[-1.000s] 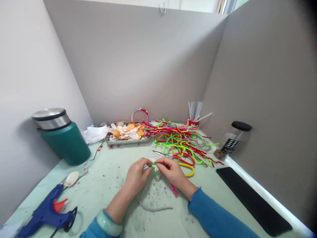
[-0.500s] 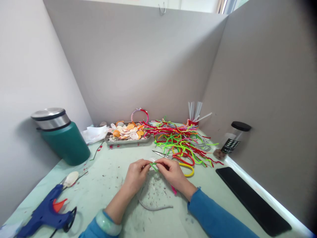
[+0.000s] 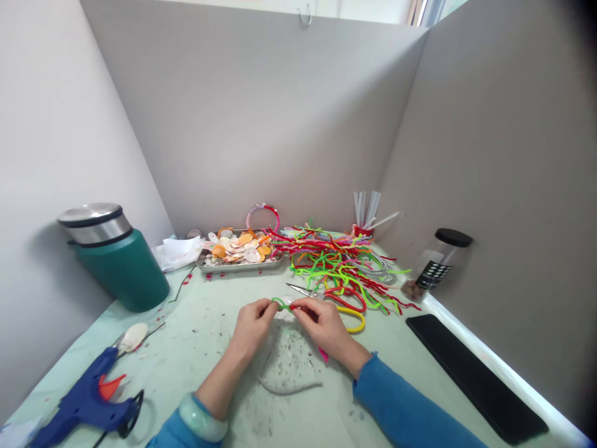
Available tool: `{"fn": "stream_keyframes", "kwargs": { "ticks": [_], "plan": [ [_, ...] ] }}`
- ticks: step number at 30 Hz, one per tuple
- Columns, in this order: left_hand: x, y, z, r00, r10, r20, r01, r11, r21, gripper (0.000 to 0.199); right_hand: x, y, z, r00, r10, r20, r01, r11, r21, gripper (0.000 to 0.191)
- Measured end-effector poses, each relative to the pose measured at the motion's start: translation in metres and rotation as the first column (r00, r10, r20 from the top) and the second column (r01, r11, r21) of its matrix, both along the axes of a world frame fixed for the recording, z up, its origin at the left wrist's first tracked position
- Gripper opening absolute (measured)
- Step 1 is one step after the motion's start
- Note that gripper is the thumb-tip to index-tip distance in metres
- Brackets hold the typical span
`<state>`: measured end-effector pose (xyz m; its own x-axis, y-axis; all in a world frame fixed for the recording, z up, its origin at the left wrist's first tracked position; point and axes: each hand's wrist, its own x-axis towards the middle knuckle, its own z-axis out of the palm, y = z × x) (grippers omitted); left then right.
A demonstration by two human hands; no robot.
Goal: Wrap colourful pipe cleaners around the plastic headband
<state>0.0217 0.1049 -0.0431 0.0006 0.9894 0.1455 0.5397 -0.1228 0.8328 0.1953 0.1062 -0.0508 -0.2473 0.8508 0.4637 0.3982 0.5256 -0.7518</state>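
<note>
Both thumbs and forefingers are pinched on a twisted green pipe cleaner (image 3: 282,304), which crosses itself in the gap between my hands. My left hand (image 3: 252,326) grips its left end, and my right hand (image 3: 324,323) grips the right end, with a bit of red at the fingertips. A pink end (image 3: 323,354) pokes out below my right palm. Under the hands, a thin grey strand (image 3: 293,391) curves over the cloth; I cannot tell whether it joins the held piece. Scissors (image 3: 342,298) with red and yellow handles lie just behind my right hand.
A metal tray (image 3: 240,268) of shells and a heap of coloured pipe cleaners (image 3: 336,255) are at the back, with a decorated hoop (image 3: 263,218). Left are a green bottle (image 3: 125,267) and a blue glue gun (image 3: 88,395). Right are a jar (image 3: 436,264) and black slab (image 3: 476,373).
My left hand has shifted slightly left, and more of the green pipe cleaner shows between the hands. The pink end and grey strand have moved a little left.
</note>
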Motion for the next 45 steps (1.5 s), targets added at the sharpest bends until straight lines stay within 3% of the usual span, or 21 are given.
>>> {"fn": "stream_keyframes", "kwargs": {
  "ticks": [8, 13, 15, 21, 28, 33, 37, 45],
  "plan": [
    [-0.007, 0.006, -0.009, 0.996, 0.084, 0.018, -0.084, 0.996, -0.015, 0.048, 0.004, 0.002, 0.001, 1.000, 0.011, -0.004, -0.011, 0.999, -0.040, 0.039],
    [-0.007, 0.006, -0.009, 0.994, 0.106, 0.009, -0.105, 0.994, -0.024, 0.049, 0.005, 0.002, 0.000, 0.988, 0.136, -0.068, -0.149, 0.958, -0.245, 0.045],
    [-0.006, 0.006, -0.007, 0.994, 0.111, 0.000, -0.111, 0.994, -0.019, 0.050, 0.005, 0.003, -0.001, 0.986, 0.144, -0.080, -0.160, 0.950, -0.268, 0.046],
    [-0.006, 0.003, -0.004, 0.992, 0.122, -0.015, -0.123, 0.992, -0.035, 0.051, 0.005, 0.006, -0.003, 0.992, -0.004, -0.130, -0.020, 0.984, -0.180, 0.044],
    [-0.005, 0.001, 0.000, 0.986, 0.163, -0.028, -0.164, 0.985, -0.052, 0.049, 0.005, 0.003, 0.003, 0.997, 0.016, -0.080, -0.020, 0.999, -0.048, 0.021],
    [-0.005, 0.000, 0.002, 0.979, 0.172, -0.105, -0.178, 0.983, -0.052, 0.051, 0.004, 0.003, 0.000, 0.992, 0.110, -0.054, -0.115, 0.990, -0.079, 0.017],
    [-0.006, 0.001, 0.001, 0.972, 0.182, -0.148, -0.187, 0.982, -0.019, 0.051, 0.003, 0.001, -0.002, 0.984, 0.175, -0.024, -0.177, 0.974, -0.145, 0.030],
    [-0.005, 0.004, -0.003, 0.971, 0.162, -0.174, -0.166, 0.986, -0.007, 0.048, 0.003, -0.002, 0.005, 0.968, 0.248, 0.046, -0.251, 0.964, 0.092, 0.015]
  ]
}}
